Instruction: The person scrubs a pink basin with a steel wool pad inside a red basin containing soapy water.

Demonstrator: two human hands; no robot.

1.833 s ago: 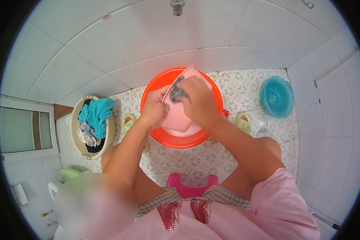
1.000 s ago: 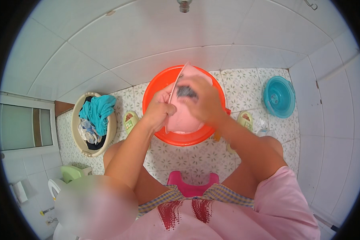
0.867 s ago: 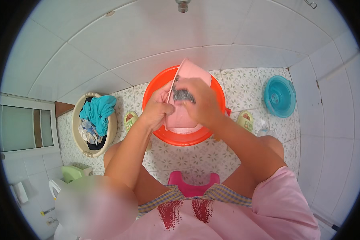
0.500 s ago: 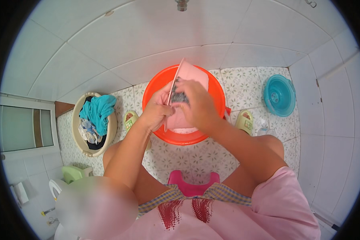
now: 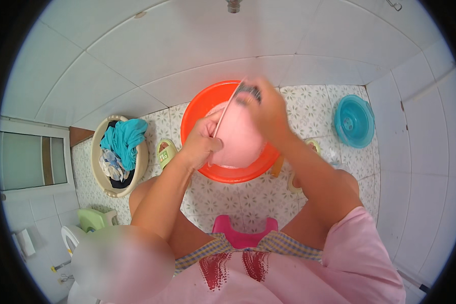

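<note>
A pink basin is tipped on its side above a large orange basin on the floor. My left hand grips the pink basin's rim, thumb on the near side and fingers on the other. Against the far part of the pink wall, my right hand is closed round a dark, grey-black scrubber; this hand is blurred by motion. Whitish, suds-like stuff shows low in the orange basin beneath the pink one.
A beige laundry basket with a teal garment and other clothes stands at left. Teal basins lie at right by the wall. A pink stool is under me; a green stool stands lower left. Metal faucet above.
My right hand has slid away from me and to the right with the scrubber, up to the far part of the pink basin. The pink basin has turned slightly; my left hand still grips its rim.
</note>
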